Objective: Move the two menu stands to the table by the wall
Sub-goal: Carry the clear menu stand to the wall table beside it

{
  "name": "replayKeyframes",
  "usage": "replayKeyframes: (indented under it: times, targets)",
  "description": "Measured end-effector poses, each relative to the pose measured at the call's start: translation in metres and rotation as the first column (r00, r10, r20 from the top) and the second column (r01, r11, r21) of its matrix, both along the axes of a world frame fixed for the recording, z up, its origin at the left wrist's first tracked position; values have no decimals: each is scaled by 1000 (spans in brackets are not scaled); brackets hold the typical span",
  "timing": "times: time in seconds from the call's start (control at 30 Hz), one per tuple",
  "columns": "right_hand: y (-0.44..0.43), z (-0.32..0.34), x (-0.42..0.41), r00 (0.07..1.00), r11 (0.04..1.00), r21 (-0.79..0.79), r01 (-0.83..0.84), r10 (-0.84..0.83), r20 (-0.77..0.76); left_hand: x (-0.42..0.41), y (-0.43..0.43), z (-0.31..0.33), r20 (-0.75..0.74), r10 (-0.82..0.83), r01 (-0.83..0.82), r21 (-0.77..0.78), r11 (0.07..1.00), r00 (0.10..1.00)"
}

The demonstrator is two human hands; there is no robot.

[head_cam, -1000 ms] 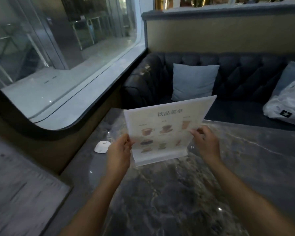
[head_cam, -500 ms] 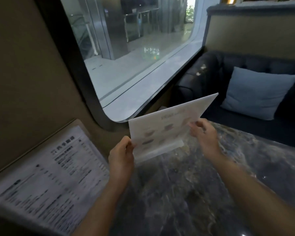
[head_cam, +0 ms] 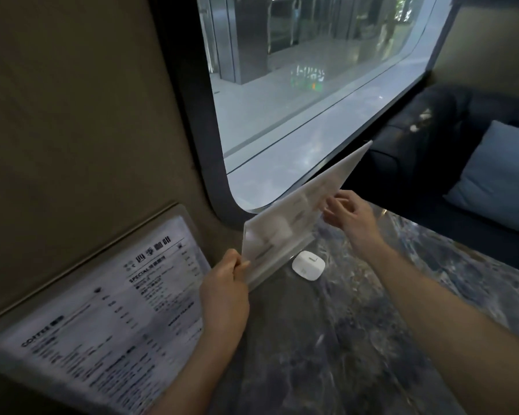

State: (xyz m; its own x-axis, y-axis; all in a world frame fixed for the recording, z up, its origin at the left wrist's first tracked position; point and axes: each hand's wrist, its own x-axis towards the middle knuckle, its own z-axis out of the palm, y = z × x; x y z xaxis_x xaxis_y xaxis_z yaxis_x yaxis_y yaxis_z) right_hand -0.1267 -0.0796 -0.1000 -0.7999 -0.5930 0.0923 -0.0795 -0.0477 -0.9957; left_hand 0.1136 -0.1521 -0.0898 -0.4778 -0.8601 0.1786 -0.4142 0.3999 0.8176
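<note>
A white drinks menu stand (head_cam: pixel 285 232) is held tilted just above the dark marble table (head_cam: pixel 327 339), close to the wall under the window. My left hand (head_cam: pixel 225 289) pinches its lower left corner. My right hand (head_cam: pixel 349 214) touches its right edge with loosely spread fingers. A second menu stand (head_cam: pixel 102 310), larger and printed in black text, leans against the beige wall at the table's left side.
A small white rounded device (head_cam: pixel 308 265) lies on the table right beside the held stand's base. A large window (head_cam: pixel 312 85) runs along the wall. A dark sofa (head_cam: pixel 417 151) with a blue cushion (head_cam: pixel 498 178) stands behind the table.
The drinks menu stand has swung left toward the wall and turned edge-on. My view has turned left, bringing the second stand and the white device more fully into sight.
</note>
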Motion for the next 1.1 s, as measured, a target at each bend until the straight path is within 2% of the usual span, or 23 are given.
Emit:
replayKeyframes:
  times: [0.3,0.4,0.53,0.6,0.83,1.1]
  targets:
    - [-23,-24,3,997,998,-10,-60,60,43,3,-4,-8,121,24,-29,43,999,992]
    - [-28,-24,4,997,998,7,-61,60,38,9,-3,6,82,28,-27,-22,999,996]
    - [-33,-24,3,996,993,73,-90,91,-8,14,-7,39,-68,32,-46,-216,975,997]
    - [-36,-26,3,997,994,91,-67,70,-34,14,-10,53,-115,27,-56,-263,963,993]
    - [-40,-28,7,991,977,190,-101,117,-72,14,-19,63,-165,62,-96,-206,974,984]
    - [-41,-25,14,989,977,171,-128,139,-56,19,-24,63,-159,93,-128,-221,967,983]
